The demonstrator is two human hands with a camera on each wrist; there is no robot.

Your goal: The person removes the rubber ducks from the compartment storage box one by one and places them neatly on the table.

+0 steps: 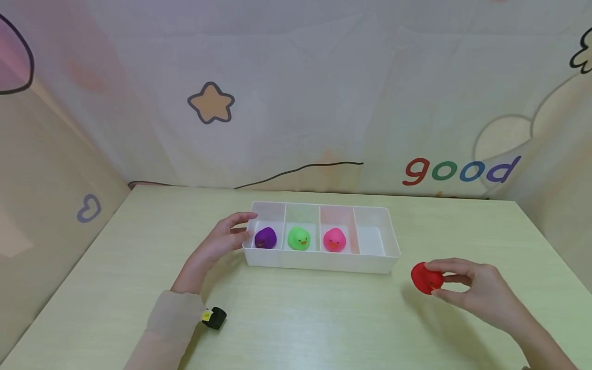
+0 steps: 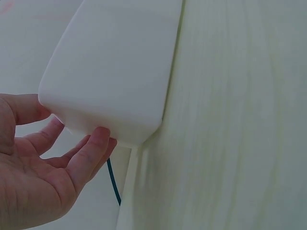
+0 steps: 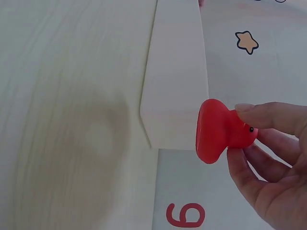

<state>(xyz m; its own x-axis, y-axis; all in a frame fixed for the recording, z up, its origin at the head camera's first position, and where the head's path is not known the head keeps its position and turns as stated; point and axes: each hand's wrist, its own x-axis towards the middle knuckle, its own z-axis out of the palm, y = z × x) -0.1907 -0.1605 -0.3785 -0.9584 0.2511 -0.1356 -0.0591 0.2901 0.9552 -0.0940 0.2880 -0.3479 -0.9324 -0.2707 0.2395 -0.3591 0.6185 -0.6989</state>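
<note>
A long white divided tray (image 1: 320, 261) stands on the table. Its compartments hold a purple rubber duck (image 1: 265, 238), a green one (image 1: 299, 238) and a pink one (image 1: 334, 240), while the rightmost has none. At the tray's left end, my left hand (image 1: 226, 237) holds the end wall; in the left wrist view its thumb is at the rim and its fingers (image 2: 93, 151) bend against the outside. To the right of the tray, my right hand (image 1: 476, 288) pinches a red rubber duck (image 1: 423, 278) between thumb and fingers, above the table. The duck is tipped sideways in the right wrist view (image 3: 216, 132).
The pale wood-grain table (image 1: 296, 318) ends at a printed cloth backdrop (image 1: 296, 103) just behind the tray. Cloth also hangs along both sides. A small black block with a yellow label (image 1: 215, 318) sits at the left sleeve (image 1: 173, 318).
</note>
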